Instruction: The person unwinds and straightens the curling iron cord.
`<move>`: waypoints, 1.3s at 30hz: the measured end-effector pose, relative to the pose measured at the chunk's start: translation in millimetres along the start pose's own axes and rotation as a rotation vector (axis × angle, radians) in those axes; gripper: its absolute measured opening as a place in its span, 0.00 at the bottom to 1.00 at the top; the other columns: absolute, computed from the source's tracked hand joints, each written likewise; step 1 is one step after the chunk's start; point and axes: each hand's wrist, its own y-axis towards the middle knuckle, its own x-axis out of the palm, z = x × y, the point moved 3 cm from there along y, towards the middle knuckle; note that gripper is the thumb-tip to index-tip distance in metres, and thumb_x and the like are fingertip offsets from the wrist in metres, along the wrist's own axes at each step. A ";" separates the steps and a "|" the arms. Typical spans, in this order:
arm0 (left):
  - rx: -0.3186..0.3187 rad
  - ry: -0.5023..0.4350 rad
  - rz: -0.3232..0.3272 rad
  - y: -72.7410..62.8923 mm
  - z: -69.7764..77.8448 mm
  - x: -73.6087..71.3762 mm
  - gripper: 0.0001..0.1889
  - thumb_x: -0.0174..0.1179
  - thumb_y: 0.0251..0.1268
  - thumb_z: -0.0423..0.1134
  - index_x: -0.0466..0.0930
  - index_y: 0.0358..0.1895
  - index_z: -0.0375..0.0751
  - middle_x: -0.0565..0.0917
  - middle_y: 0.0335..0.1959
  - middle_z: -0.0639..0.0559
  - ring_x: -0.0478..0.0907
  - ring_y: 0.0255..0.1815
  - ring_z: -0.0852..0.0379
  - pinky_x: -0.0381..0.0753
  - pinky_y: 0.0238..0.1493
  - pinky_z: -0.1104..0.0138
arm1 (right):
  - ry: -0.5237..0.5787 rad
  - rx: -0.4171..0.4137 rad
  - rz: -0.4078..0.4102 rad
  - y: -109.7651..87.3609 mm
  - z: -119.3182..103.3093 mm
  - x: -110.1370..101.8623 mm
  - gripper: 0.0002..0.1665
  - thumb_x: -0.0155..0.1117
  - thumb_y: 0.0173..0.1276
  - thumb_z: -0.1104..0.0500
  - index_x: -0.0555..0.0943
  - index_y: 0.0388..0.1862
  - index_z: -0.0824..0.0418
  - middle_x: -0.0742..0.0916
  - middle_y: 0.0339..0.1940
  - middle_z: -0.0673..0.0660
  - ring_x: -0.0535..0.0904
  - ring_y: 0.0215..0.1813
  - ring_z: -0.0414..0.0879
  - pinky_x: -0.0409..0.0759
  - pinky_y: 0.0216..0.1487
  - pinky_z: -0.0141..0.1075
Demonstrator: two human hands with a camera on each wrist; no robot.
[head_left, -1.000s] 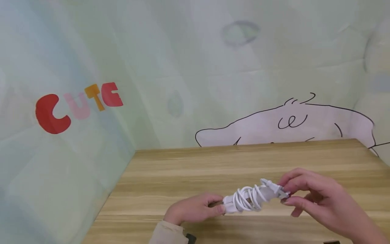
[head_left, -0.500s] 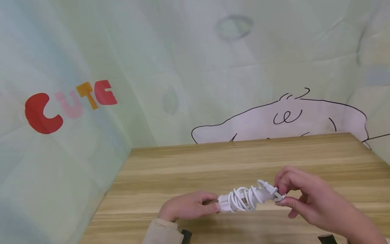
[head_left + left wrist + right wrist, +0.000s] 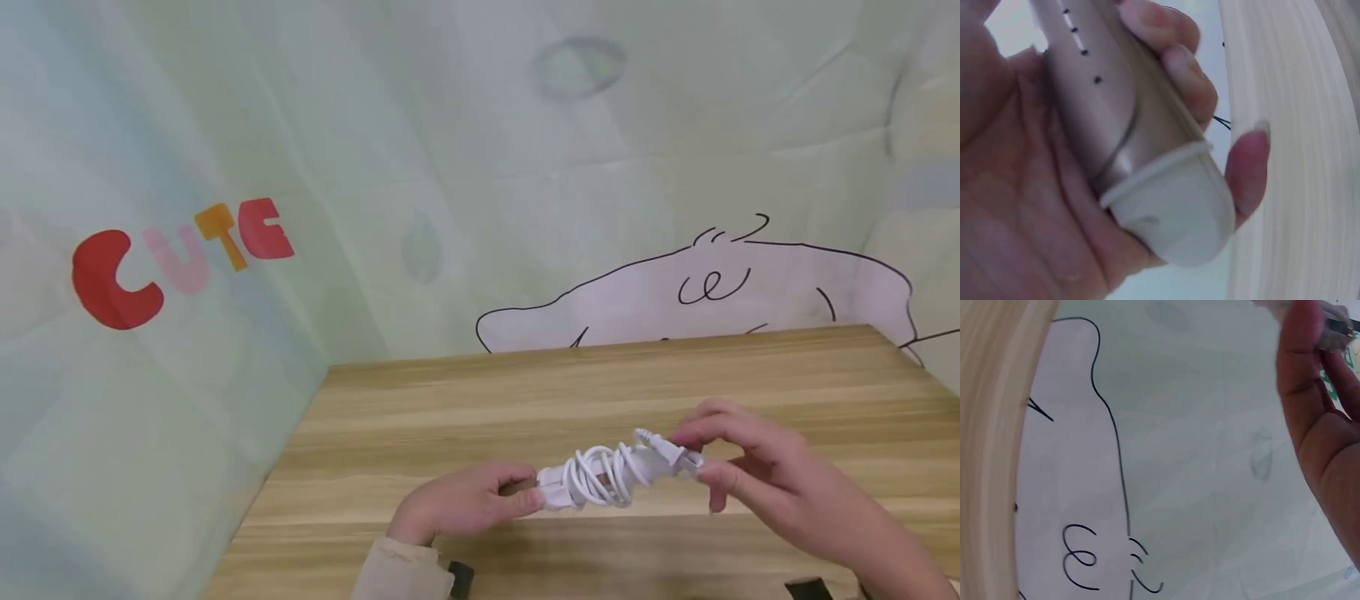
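Observation:
A slim hand-held appliance (image 3: 553, 488) that looks like a hair straightener is held up over the table, nearly level. Its white cord (image 3: 600, 477) is wound in several loops round the middle, and the plug (image 3: 672, 452) lies along the right end. My left hand (image 3: 468, 502) grips the left end between thumb and fingers. In the left wrist view the appliance (image 3: 1110, 112) shows a bronze body with small black dots and a rounded white end cap (image 3: 1179, 212). With thumb and forefinger, my right hand (image 3: 765, 467) pinches the plug at the right end. The right wrist view shows only part of this hand (image 3: 1316, 412).
A wood-grain table (image 3: 450, 408) lies beneath both hands. Behind it and at the left hang pale green cloth walls (image 3: 420, 167), with coloured letters (image 3: 120, 283) and a line-drawn white figure (image 3: 622, 292).
The appliance has shifted slightly left and up in view with both hands. My right fingers have changed their hold at the plug. The head view has also shifted a little.

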 end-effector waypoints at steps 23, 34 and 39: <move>0.086 -0.011 0.068 3.0 6.6 -0.8 0.13 0.58 0.72 0.51 0.75 0.32 0.49 0.68 0.22 0.62 0.64 0.24 0.67 0.64 0.26 0.72 | 0.539 -0.097 0.013 2.8 9.1 6.2 0.21 0.50 0.57 0.90 0.71 0.43 0.72 0.81 0.57 0.69 0.83 0.54 0.57 0.84 0.41 0.50; 0.069 0.033 0.129 3.3 9.6 0.1 0.12 0.58 0.72 0.53 0.76 0.33 0.51 0.67 0.22 0.63 0.63 0.23 0.67 0.63 0.26 0.72 | 0.368 0.082 0.174 -1.5 -1.8 10.7 0.19 0.53 0.60 0.88 0.73 0.35 0.66 0.86 0.50 0.63 0.86 0.45 0.54 0.84 0.33 0.49; 0.053 0.066 0.174 3.9 14.7 0.5 0.10 0.65 0.65 0.53 0.78 0.38 0.54 0.77 0.26 0.65 0.69 0.26 0.67 0.70 0.30 0.71 | 0.303 0.081 0.244 3.2 -0.2 22.2 0.22 0.52 0.64 0.86 0.69 0.22 0.62 0.86 0.52 0.62 0.86 0.47 0.52 0.83 0.30 0.47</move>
